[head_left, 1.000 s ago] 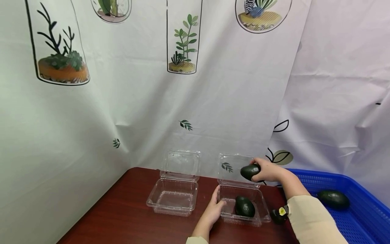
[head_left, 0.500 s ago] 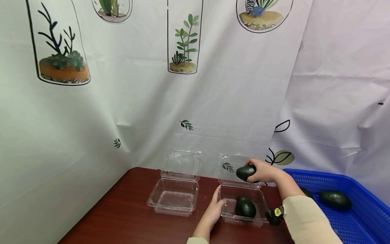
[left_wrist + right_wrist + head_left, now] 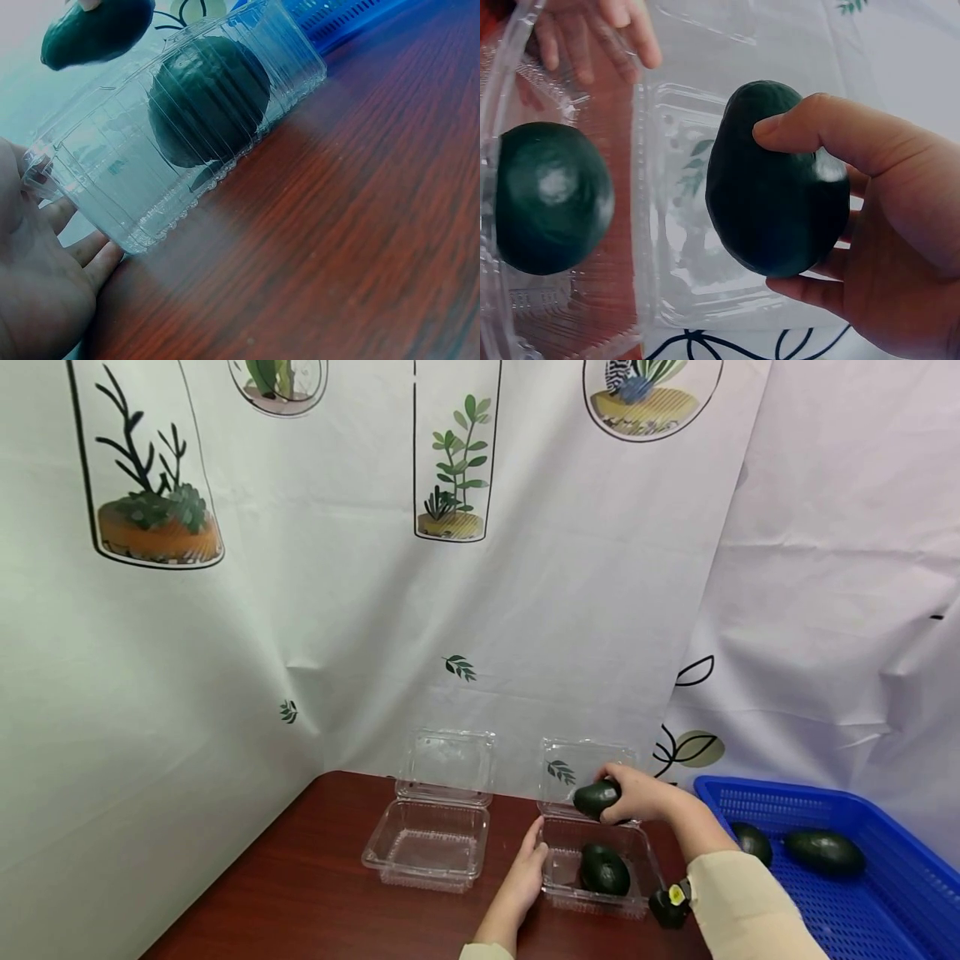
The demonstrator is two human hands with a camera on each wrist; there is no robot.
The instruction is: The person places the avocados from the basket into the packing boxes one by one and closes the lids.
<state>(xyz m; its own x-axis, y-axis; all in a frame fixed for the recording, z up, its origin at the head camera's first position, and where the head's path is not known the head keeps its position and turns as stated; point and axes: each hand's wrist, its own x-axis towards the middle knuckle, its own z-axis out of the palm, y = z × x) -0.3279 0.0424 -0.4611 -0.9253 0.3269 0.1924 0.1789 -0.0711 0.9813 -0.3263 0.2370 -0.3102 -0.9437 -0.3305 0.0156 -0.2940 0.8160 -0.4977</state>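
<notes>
My right hand (image 3: 637,797) grips a dark green avocado (image 3: 596,797), thumb across its upper side and fingers beneath in the right wrist view. It is held above the back edge of a clear plastic clamshell container (image 3: 558,860), in front of the raised lid (image 3: 585,758). Inside that container lies another avocado (image 3: 604,870), right of its middle. Against the container's left wall, my left hand (image 3: 521,878) rests with fingers extended. Through the clear side in the left wrist view, the avocado (image 3: 210,101) inside shows on the container floor.
A second clear clamshell (image 3: 427,852) stands to the left, its lid (image 3: 450,764) raised against the printed wall cloth (image 3: 337,610). On the right is a blue basket (image 3: 885,893) holding avocados (image 3: 825,852). The tabletop (image 3: 315,877) is reddish-brown wood.
My right hand has moved left and lower with the avocado, toward the container. An avocado in the basket, earlier behind the arm, now shows. The left hand has stayed at the container's left side.
</notes>
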